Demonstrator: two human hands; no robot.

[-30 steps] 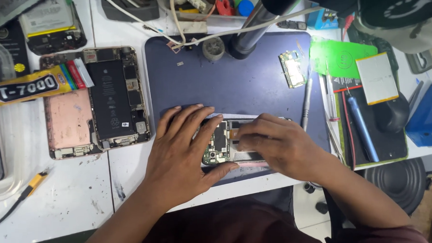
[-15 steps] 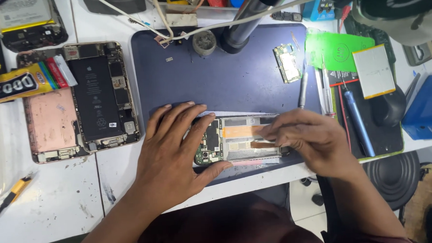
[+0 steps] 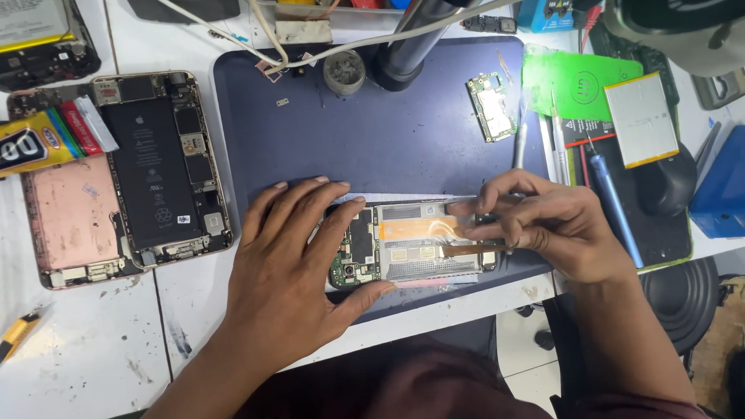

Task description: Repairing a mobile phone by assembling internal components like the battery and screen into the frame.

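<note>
Right now an opened phone [image 3: 412, 243] lies at the lower middle of the frame on a dark blue mat [image 3: 369, 134], its long axis running left to right. The left hand [image 3: 295, 267] lies spread flat over its left end, pressing it down. The right hand [image 3: 549, 227] sits at its right end, fingers pressed together in a pinch on an orange ribbon strip [image 3: 462, 249]. Another opened phone [image 3: 160, 168] lies at upper left.

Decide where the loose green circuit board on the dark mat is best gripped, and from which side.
Pinch the green circuit board by its two long edges, coming straight down from above: it lies flat and narrow, components face up, with bare mat on its left side.
</note>
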